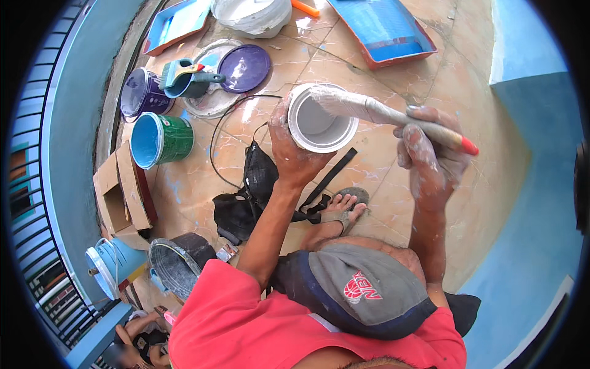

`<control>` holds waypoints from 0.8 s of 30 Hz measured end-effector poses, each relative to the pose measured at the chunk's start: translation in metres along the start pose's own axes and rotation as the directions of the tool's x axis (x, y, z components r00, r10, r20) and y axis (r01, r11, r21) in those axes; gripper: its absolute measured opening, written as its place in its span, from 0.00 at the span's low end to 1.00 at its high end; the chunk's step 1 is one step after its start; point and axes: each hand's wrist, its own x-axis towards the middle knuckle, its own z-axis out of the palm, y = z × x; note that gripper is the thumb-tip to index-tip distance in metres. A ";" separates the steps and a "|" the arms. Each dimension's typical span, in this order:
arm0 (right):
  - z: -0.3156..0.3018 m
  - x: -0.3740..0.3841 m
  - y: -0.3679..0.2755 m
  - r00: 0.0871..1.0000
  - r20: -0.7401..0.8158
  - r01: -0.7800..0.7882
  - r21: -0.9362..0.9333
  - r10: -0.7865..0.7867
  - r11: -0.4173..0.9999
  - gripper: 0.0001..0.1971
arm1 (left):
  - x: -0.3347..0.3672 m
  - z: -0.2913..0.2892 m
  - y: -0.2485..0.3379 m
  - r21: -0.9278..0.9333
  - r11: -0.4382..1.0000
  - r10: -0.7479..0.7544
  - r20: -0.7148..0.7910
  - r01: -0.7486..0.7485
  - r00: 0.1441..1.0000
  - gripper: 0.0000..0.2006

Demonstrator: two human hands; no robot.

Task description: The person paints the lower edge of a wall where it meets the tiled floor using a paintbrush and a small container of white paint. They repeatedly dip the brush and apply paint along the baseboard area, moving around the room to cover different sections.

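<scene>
A round white plastic tub (324,146) with whitish paint inside is held up above the tan tiled floor (393,178), near the middle of the view. The left hand (294,154) is wrapped around its near left side. The right hand (435,147) grasps the red-ended handle of a broad, paint-caked brush (384,114), whose pale bristles lie across the tub's mouth; whether they touch the rim I cannot tell. Beneath the left forearm a black fabric bag (259,175) sprawls on the tiles, its strap reaching toward a sandalled foot (344,212), and a thin black cable (212,138) curves past it. A grey cloth cap with a dark brim (335,277) shows between the forearms, hiding part of the legs. Left of the bag stand a green bucket with a blue interior (178,140), an open brown cardboard box (140,190), a black rubbery bucket (196,249) and a light blue pail (126,258). Beyond the tub, to the left, are a purple bucket (153,98) and a round purple lid (244,67). Two red-rimmed, blue-coated paint trays (384,31) lie farthest off, a whitish smeared basin (252,18) between them. A light blue wall (541,197) closes the right side.
</scene>
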 end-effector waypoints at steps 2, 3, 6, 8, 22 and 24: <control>-0.013 0.000 -0.024 0.988 0.108 0.129 -0.217 -0.107 0.968 0.16 | -0.002 0.004 0.000 -0.041 0.999 0.005 0.024 -0.004 1.000 0.58; -0.019 0.003 -0.033 0.956 0.220 0.261 -0.349 -0.192 0.900 0.16 | -0.003 0.007 0.001 -0.064 0.998 0.013 0.030 -0.011 0.999 0.59; -0.017 -0.004 -0.037 0.897 0.377 0.411 -0.523 -0.229 0.747 0.19 | -0.002 0.017 0.002 -0.102 0.994 0.041 0.052 -0.036 0.998 0.62; -0.014 -0.009 -0.028 0.881 0.420 0.437 -0.542 -0.219 0.718 0.21 | -0.002 0.021 0.004 -0.130 0.988 0.085 0.044 -0.078 0.995 0.63; -0.003 -0.018 -0.003 0.887 0.433 0.305 -0.807 0.157 0.505 0.13 | -0.004 0.018 0.018 -0.160 0.974 0.174 0.092 -0.158 0.980 0.55; -0.004 -0.017 -0.006 0.883 0.450 0.332 -0.798 0.133 0.503 0.11 | -0.004 0.019 0.017 -0.177 0.969 0.190 0.101 -0.170 0.977 0.55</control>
